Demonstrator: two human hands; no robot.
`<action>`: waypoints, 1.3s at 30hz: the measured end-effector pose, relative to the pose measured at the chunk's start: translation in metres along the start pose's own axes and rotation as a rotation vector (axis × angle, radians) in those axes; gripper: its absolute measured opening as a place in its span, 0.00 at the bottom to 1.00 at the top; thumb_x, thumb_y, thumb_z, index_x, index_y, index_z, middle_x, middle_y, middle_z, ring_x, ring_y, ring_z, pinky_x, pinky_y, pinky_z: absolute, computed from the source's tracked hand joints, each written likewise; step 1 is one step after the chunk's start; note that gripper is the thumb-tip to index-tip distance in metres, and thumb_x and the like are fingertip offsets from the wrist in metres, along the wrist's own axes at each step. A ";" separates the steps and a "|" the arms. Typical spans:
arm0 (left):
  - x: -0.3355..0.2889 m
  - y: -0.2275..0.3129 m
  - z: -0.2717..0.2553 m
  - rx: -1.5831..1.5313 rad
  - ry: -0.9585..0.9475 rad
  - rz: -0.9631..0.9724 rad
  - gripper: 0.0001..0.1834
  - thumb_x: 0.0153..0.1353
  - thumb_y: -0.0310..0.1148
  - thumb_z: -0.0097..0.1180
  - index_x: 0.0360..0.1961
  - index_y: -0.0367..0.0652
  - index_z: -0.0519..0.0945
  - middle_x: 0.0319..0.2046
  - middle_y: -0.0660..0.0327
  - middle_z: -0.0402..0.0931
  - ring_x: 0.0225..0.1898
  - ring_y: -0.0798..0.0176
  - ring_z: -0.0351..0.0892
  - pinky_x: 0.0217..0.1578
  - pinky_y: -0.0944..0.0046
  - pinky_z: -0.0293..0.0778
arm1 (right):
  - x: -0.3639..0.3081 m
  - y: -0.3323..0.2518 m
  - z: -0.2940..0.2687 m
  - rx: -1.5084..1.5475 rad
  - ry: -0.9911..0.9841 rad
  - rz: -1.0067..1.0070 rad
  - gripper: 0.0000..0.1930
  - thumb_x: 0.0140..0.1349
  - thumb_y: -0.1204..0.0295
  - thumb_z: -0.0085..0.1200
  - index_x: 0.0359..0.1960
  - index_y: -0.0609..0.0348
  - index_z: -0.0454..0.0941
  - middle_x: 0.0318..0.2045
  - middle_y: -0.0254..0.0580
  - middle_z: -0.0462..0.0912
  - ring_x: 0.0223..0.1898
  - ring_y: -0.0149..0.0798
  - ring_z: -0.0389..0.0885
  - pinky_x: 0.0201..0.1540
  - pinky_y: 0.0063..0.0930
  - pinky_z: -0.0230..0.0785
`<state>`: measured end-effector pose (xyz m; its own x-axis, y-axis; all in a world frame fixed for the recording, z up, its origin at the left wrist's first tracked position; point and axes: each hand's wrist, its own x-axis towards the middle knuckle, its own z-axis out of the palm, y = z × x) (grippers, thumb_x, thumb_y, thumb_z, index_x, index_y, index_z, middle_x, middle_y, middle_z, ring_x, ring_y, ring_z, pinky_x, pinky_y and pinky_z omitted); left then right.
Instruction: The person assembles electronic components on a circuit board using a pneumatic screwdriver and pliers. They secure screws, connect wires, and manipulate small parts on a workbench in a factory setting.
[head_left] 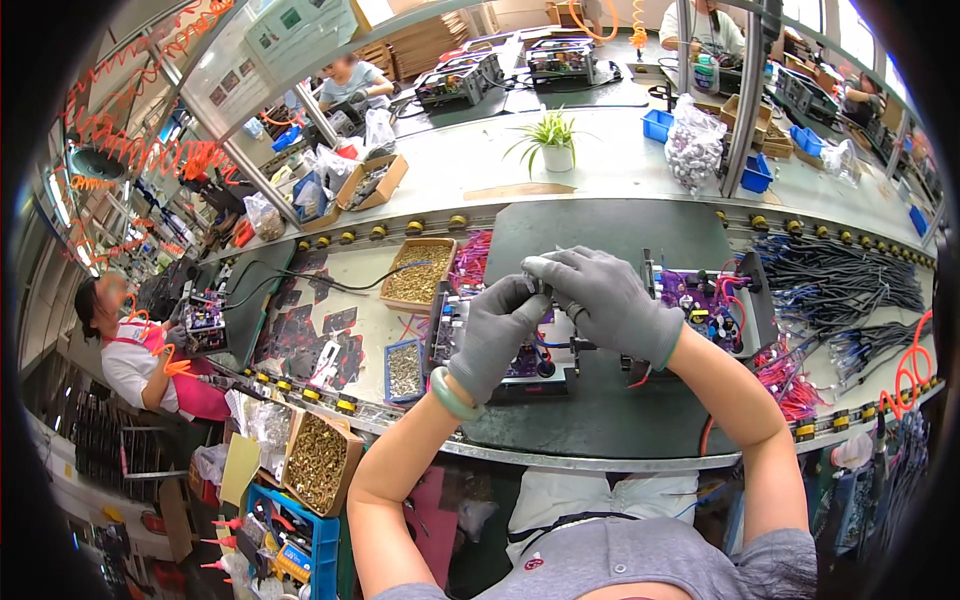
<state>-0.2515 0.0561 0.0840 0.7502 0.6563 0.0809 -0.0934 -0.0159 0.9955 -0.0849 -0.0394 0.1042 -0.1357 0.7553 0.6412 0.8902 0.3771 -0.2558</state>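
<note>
My left hand and my right hand, both in grey gloves, meet with their fingertips pressed together. The fingers are closed around something small that I cannot make out. Below them lies an electronic unit with a purple circuit board and a metal edge, partly hidden by my hands. To its right, near my right wrist, a second unit shows a purple board with red wires. Both stand on a dark green work board. A pale green bangle circles my left wrist.
Left of the units are a box of brass-coloured parts, a blue tray of small metal parts and dark flat pieces. Black cables lie at right. A potted plant stands beyond the roller track. A co-worker is at left.
</note>
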 end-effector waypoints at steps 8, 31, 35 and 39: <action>0.023 -0.003 -0.006 0.558 -0.093 0.078 0.08 0.61 0.30 0.62 0.39 0.36 0.83 0.28 0.62 0.82 0.29 0.73 0.78 0.33 0.71 0.74 | -0.019 0.017 0.016 0.023 0.031 0.177 0.07 0.59 0.72 0.59 0.39 0.53 0.81 0.31 0.42 0.84 0.35 0.49 0.83 0.40 0.43 0.75; 0.033 -0.038 -0.013 1.444 -0.124 0.321 0.07 0.57 0.37 0.58 0.27 0.46 0.81 0.26 0.58 0.80 0.34 0.52 0.83 0.35 0.50 0.77 | -0.057 0.011 0.059 0.433 -0.018 0.704 0.29 0.65 0.64 0.56 0.62 0.73 0.67 0.51 0.65 0.80 0.53 0.54 0.82 0.56 0.39 0.72; 0.043 -0.049 -0.012 1.447 -0.136 0.535 0.04 0.51 0.33 0.60 0.25 0.47 0.79 0.24 0.60 0.79 0.32 0.53 0.82 0.33 0.53 0.77 | -0.061 0.015 0.072 0.324 0.034 0.622 0.28 0.66 0.66 0.55 0.62 0.74 0.67 0.54 0.69 0.77 0.56 0.59 0.78 0.59 0.42 0.70; 0.041 -0.046 -0.010 1.521 -0.197 0.455 0.06 0.56 0.36 0.59 0.28 0.47 0.79 0.27 0.58 0.79 0.34 0.52 0.83 0.34 0.52 0.78 | -0.060 0.012 0.068 0.250 -0.023 0.633 0.26 0.66 0.69 0.54 0.63 0.70 0.66 0.55 0.65 0.77 0.59 0.58 0.76 0.61 0.42 0.68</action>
<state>-0.2228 0.0909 0.0412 0.9233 0.2859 0.2563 0.2961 -0.9552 -0.0011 -0.0957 -0.0438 0.0133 0.3666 0.8812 0.2986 0.6744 -0.0305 -0.7378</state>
